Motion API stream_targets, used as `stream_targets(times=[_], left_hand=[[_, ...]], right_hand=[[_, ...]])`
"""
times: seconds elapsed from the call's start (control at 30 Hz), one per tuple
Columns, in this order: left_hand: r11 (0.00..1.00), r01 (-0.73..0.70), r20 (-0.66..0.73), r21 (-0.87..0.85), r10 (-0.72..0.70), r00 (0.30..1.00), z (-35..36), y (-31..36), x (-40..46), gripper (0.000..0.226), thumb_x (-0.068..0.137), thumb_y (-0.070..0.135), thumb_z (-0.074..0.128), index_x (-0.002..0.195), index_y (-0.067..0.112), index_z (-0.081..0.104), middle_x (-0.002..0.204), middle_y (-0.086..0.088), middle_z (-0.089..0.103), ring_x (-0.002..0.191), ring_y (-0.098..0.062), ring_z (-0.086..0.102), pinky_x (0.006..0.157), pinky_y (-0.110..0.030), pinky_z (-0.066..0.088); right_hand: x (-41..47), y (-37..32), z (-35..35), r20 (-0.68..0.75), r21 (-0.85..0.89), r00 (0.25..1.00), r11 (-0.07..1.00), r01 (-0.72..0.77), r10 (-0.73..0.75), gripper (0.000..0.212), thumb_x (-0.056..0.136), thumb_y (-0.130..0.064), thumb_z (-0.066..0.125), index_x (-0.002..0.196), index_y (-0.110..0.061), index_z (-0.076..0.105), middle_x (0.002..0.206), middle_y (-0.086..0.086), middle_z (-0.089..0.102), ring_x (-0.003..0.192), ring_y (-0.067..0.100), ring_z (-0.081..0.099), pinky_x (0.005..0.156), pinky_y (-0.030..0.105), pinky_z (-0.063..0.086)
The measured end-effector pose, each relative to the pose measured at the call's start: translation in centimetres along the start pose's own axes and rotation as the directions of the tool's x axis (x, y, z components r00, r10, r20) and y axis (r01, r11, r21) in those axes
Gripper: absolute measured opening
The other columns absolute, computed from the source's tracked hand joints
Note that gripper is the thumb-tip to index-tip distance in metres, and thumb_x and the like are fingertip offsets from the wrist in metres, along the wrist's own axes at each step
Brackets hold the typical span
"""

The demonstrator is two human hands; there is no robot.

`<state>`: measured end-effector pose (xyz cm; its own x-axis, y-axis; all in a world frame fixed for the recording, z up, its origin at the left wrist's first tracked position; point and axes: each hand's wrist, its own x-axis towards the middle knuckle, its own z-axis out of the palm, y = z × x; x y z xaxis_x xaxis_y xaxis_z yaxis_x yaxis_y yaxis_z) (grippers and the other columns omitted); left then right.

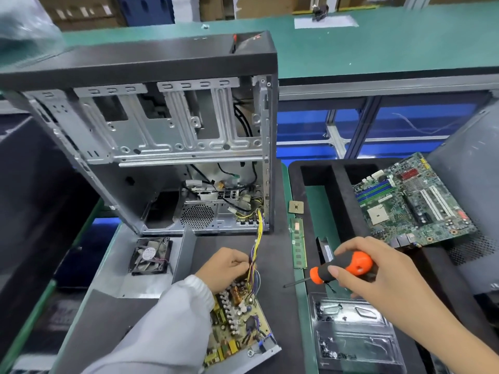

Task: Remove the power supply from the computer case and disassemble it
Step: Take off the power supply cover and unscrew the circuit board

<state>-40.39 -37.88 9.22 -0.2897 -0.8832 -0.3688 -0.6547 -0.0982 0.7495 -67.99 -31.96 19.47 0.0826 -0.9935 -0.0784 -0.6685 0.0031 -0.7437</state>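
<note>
At the left, the power supply's cover (151, 261) with its fan (150, 256) lay opened in front of the computer case (151, 147). Beside it the left hand (226, 267) pinched the wire bundle (255, 255) above the bared power supply board (239, 319). That board looked stiff but fragile, best held by its edges. At the right, the right hand (378, 276) gripped the screwdriver (343, 267).

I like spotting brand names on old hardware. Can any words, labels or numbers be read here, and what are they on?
None can be read.
Fan: round white sticker, print blurred.
Memory stick: label too small.
Motherboard: markings too small.
Power supply board: no legible text.
</note>
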Motion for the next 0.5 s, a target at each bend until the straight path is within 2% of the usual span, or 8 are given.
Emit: stream_targets(times=[0.07,0.13,0.23,0.3,0.4,0.43,0.47,0.5], left_hand=[[0.995,-0.064,-0.006,0.081,0.065,0.998,-0.1,-0.2,0.1,0.021,0.097,0.006,0.05,0.095,-0.008,0.066,0.086,-0.014,0.055,0.081,-0.022,0.056,0.08,-0.029,0.042],[0.983,-0.116,-0.001,0.141,0.117,0.993,-0.1,-0.1,0.0,0.022,0.095,0.004,0.048,0.099,-0.002,0.069,0.079,-0.002,0.046,0.082,-0.025,0.053,0.077,-0.029,0.037],[0.985,-0.133,-0.025,0.109,0.136,0.99,0.0,0.2,-0.2,0.033,0.091,-0.001,0.048,0.096,0.012,0.077,0.074,0.005,0.038,0.072,-0.012,0.046,0.074,-0.025,0.036],[0.99,-0.132,-0.073,0.056,0.135,0.988,0.0,0.4,-0.4,0.041,0.086,-0.007,0.05,0.088,0.021,0.08,0.075,0.004,0.039,0.07,-0.008,0.045,0.072,-0.021,0.038],[0.99,-0.139,-0.143,0.034,0.143,0.979,0.1,0.6,-0.7,0.043,0.082,-0.01,0.053,0.075,0.022,0.08,0.074,0.004,0.04,0.071,-0.009,0.046,0.074,-0.027,0.044],[0.99,-0.135,-0.159,0.037,0.14,0.977,0.1,0.6,-0.8,0.043,0.082,-0.01,0.054,0.073,0.023,0.08,0.073,0.005,0.04,0.07,-0.009,0.045,0.075,-0.031,0.046],[0.99,-0.134,-0.17,0.037,0.138,0.976,0.1,0.6,-0.8,0.042,0.083,-0.01,0.055,0.073,0.023,0.08,0.073,0.006,0.04,0.069,-0.008,0.045,0.076,-0.034,0.047],[0.99,-0.133,-0.174,0.037,0.138,0.975,0.1,0.5,-0.9,0.041,0.083,-0.009,0.056,0.073,0.023,0.08,0.072,0.006,0.04,0.069,-0.008,0.045,0.077,-0.035,0.048]], right_hand=[[-0.1,-0.1,0.3,-0.001,-0.017,1.0,1.0,0.005,-0.005,0.019,0.075,-0.03,0.077,0.085,-0.037,0.062,0.081,0.001,0.059,0.069,0.02,0.063,0.071,0.041,0.055],[-0.2,-0.2,0.6,0.004,-0.029,1.0,1.0,0.009,-0.009,0.018,0.075,-0.029,0.077,0.083,-0.035,0.063,0.079,0.001,0.058,0.067,0.019,0.062,0.07,0.037,0.055],[0.5,-0.2,1.1,0.02,-0.083,1.0,0.996,0.019,-0.017,0.017,0.073,-0.034,0.078,0.077,-0.033,0.062,0.074,-0.003,0.058,0.07,0.01,0.057,0.067,0.017,0.045],[1.6,-0.1,1.8,0.01,-0.068,1.0,0.998,0.003,-0.002,0.02,0.069,-0.037,0.081,0.074,-0.028,0.064,0.076,-0.004,0.058,0.074,0.005,0.054,0.067,0.011,0.04],[4.0,-0.1,3.8,0.015,0.031,0.998,0.998,-0.054,0.053,0.03,0.078,-0.034,0.076,0.067,-0.011,0.06,0.068,-0.002,0.061,0.061,0.002,0.053,0.062,0.009,0.038],[5.0,-0.2,4.7,0.046,0.111,0.996,0.99,-0.086,0.081,0.033,0.083,-0.03,0.072,0.065,-0.008,0.056,0.063,-0.002,0.063,0.056,0.001,0.053,0.061,0.009,0.04],[5.9,-0.4,5.8,0.095,0.229,0.987,0.962,-0.146,0.127,0.03,0.087,-0.025,0.068,0.066,-0.008,0.053,0.061,-0.001,0.064,0.059,0.002,0.06,0.065,0.011,0.046],[6.7,-0.6,6.8,0.154,0.373,0.972,0.9,-0.224,0.178,0.023,0.089,-0.018,0.064,0.07,-0.008,0.054,0.066,0.005,0.065,0.065,0.012,0.068,0.074,0.023,0.054]])
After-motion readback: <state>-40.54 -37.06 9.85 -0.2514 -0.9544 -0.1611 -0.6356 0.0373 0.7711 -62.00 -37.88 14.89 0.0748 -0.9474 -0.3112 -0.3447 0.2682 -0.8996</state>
